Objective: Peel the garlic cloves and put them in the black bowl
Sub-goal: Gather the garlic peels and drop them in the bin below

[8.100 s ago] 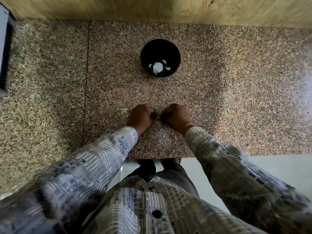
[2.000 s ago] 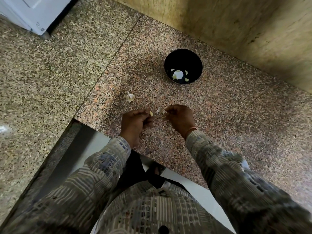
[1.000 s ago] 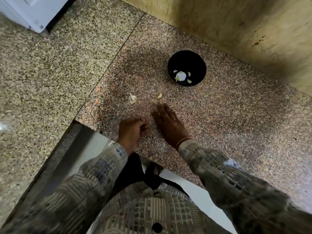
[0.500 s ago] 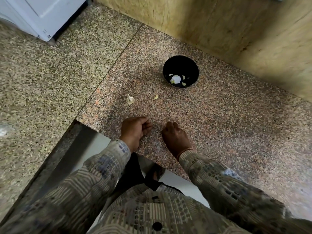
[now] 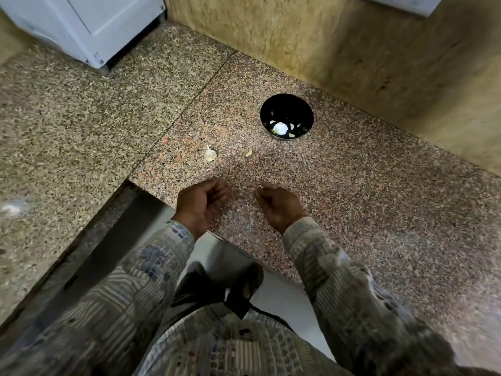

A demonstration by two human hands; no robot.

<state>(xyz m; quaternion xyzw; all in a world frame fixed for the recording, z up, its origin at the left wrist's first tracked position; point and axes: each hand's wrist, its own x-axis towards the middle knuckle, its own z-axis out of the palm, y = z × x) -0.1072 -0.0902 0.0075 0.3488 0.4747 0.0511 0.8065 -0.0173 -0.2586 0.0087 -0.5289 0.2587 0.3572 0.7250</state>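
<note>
- We find the black bowl (image 5: 286, 104) standing on the speckled stone bench (image 5: 379, 202), near the tan wall (image 5: 339, 44) at the back.
- Pale peeled cloves (image 5: 279, 128) lie inside the bowl, gathered on the near side of its bottom.
- A garlic piece (image 5: 209, 154) with its papery skin on lies on the bench, left of the bowl and nearer to the person, well apart from the bowl.
- A small yellowish bit (image 5: 249, 152) lies on the bench between that piece and the bowl, touching neither. We cannot tell whether it is clove or skin.
- The left hand (image 5: 202, 202) is at the bench's near edge with its fingers curled inward. We cannot tell whether it grasps anything.
- The right hand (image 5: 280, 206) is beside it and apart from it, back uppermost, fingers curled under. Whether it holds anything is hidden from us.
- Neither hand touches the garlic piece, the yellowish bit or the bowl.
- Patterned sleeves (image 5: 339, 272) cover both arms to the wrist.
- A white appliance (image 5: 95, 23) stands at the far left.
</note>
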